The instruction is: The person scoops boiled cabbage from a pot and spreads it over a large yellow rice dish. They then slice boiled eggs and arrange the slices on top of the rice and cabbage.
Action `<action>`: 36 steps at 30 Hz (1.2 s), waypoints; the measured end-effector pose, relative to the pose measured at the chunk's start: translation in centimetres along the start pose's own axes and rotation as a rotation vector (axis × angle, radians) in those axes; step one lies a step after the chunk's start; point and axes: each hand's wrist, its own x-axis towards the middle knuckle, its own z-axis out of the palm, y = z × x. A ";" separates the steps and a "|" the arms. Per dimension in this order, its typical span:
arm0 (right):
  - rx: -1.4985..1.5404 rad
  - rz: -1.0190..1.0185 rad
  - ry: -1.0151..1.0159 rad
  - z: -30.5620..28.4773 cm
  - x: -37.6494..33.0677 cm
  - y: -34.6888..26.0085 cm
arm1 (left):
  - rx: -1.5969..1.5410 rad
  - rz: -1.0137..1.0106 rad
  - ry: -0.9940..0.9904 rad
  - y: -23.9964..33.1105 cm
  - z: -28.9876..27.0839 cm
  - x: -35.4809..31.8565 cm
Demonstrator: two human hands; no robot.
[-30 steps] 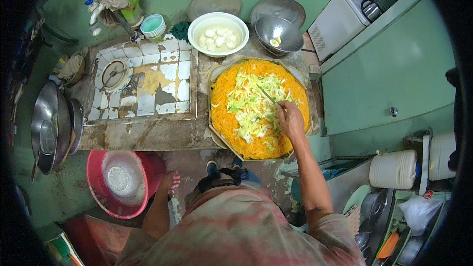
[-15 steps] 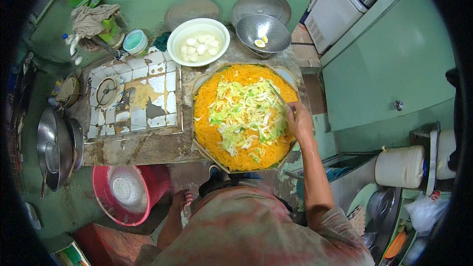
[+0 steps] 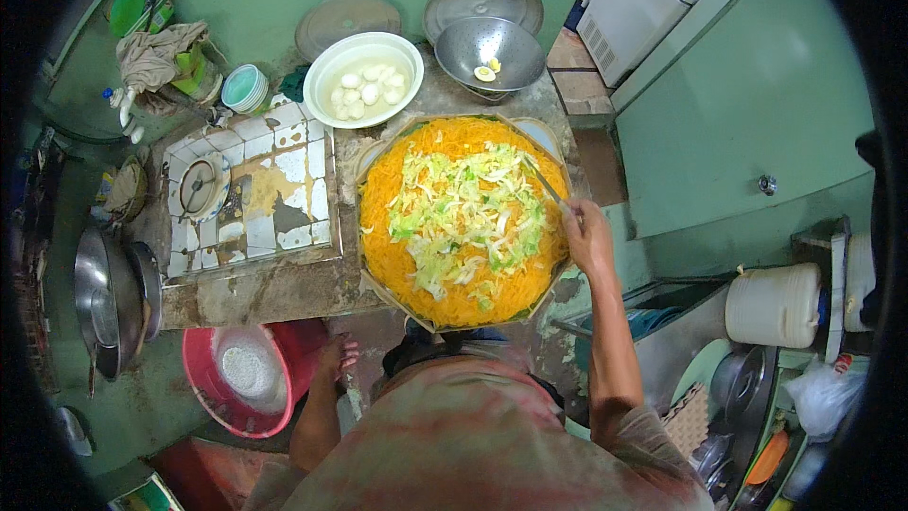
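A: Right hand (image 3: 588, 232)?
B: Fingers closed round a thin utensil (image 3: 546, 181), tip at the shredded cabbage (image 3: 430, 199) (contact unclear, skip it).
A: Cabbage where?
B: Heaped mid-top on orange noodles (image 3: 392, 270), in the octagonal tray, on the counter (image 3: 255, 298) right of the tiled basin (image 3: 333, 194).
A: Left hand (image 3: 342, 355)?
B: Low, just beside the red tub (image 3: 301, 345), fingers loosely extended, nothing seen in them.
A: Behind the tray?
B: White bowl (image 3: 333, 112) of peeled eggs (image 3: 369, 90); colander (image 3: 463, 43) with cut egg (image 3: 484, 74).
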 end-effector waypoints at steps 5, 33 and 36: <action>0.034 -0.097 -0.110 4.6 2.9 -4.3 | 0.123 -0.025 0.067 -0.5 1.6 -2.0; -0.145 -0.476 -0.450 4.9 12.4 -5.3 | -0.102 0.059 0.213 -4.2 1.6 -3.2; -0.143 -0.558 -0.427 6.0 13.1 -6.0 | -0.063 0.040 0.255 -4.5 2.7 -4.1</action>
